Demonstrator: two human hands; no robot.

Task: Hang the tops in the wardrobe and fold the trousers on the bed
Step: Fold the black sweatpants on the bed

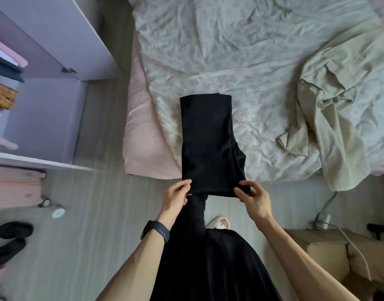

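Observation:
Black trousers (205, 140) lie folded lengthwise on the bed (241, 51), their near end hanging over the bed's front edge. My left hand (175, 196) pinches the near left corner of the trousers. At the near right corner, my right hand (254, 197) pinches the fabric between thumb and fingers. A pale green garment (336, 118) lies crumpled on the right side of the bed. The open wardrobe (38, 88) stands at the left, with folded clothes on its shelves.
A pink mattress edge (143, 135) shows left of the trousers. Dark slippers (10, 240) and a small round white object (58, 212) lie on the wooden floor at left. A cardboard box (330, 253) and cables sit at the right.

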